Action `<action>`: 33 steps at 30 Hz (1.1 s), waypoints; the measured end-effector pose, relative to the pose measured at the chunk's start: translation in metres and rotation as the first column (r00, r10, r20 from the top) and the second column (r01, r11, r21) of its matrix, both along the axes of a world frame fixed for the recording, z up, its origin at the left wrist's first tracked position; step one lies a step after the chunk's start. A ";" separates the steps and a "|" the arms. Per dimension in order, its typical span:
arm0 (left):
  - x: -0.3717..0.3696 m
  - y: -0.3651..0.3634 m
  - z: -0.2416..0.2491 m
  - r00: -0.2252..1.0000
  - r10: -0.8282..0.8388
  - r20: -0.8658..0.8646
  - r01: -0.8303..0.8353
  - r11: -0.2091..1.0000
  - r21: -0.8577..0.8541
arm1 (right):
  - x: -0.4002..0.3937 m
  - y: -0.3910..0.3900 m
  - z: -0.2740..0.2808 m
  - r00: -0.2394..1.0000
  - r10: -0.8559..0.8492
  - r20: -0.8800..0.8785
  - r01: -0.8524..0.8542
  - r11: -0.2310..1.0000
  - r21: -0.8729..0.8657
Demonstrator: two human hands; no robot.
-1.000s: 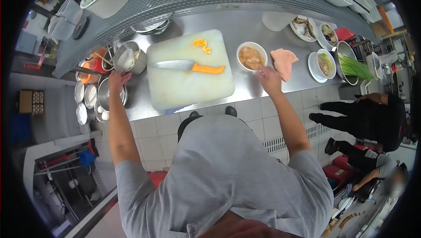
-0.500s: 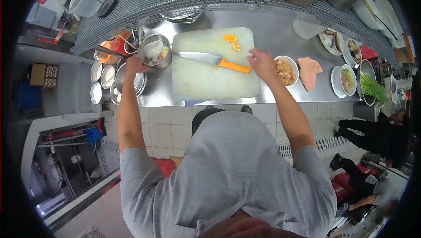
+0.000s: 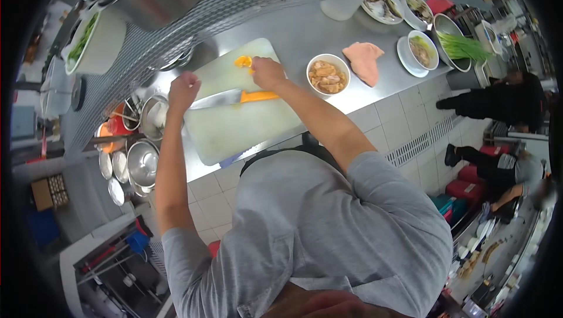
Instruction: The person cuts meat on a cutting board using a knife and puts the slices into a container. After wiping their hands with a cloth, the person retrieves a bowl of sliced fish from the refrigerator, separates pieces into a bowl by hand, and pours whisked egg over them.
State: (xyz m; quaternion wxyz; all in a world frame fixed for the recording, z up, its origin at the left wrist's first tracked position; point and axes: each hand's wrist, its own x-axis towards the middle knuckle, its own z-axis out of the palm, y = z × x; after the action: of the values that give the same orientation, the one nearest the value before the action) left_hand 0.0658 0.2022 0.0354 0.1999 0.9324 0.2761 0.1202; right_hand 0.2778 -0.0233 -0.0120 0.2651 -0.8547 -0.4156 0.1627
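My right hand [image 3: 268,74] reaches over the cutting board [image 3: 240,127], fingers drawn together at a small orange piece [image 3: 251,71]. Beside its fingertips lie more orange pieces [image 3: 241,60]. Below that hand a knife [image 3: 258,96] with an orange handle rests across the board, its blade pointing left. My left hand [image 3: 184,89] hovers around the board's upper left edge, near the blade's tip. Its fingers are curled together, and whatever they may hold is hidden. Left of it stands a metal bowl [image 3: 153,120] with whitish contents, partly covered by my wrist.
A white bowl of meat chunks [image 3: 327,77] and a pale pink slab of meat [image 3: 364,63] sit right of the board. Farther right are filled bowls and long green stalks [image 3: 463,47]. A mesh shelf [image 3: 158,39] overhangs the counter. Two people are at the right.
The camera view has turned and shifted. My right hand has moved from the board's right edge to the orange pieces. My left hand has moved from the metal bowls toward the board.
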 end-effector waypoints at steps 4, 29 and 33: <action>0.077 -0.018 -0.022 0.989 -0.109 -0.095 0.108 0.994 -0.012 | -0.004 -0.051 0.044 0.989 -0.035 -0.140 0.055 0.988 0.145; 0.127 -0.038 -0.030 0.963 -0.045 -0.264 0.017 0.994 -0.108 | 0.012 0.012 0.023 0.999 -0.045 0.001 0.045 0.999 -0.010; 0.097 -0.050 0.000 0.994 -0.058 -0.093 0.038 0.977 -0.210 | 0.011 0.035 -0.001 0.998 -0.033 0.058 0.034 0.999 -0.022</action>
State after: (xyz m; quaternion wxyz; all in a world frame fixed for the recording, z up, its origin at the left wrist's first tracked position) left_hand 0.1626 0.1523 0.0356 0.2851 0.9177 0.2740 0.0398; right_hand 0.2884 0.0113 -0.0131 0.2457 -0.8689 -0.4067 0.1384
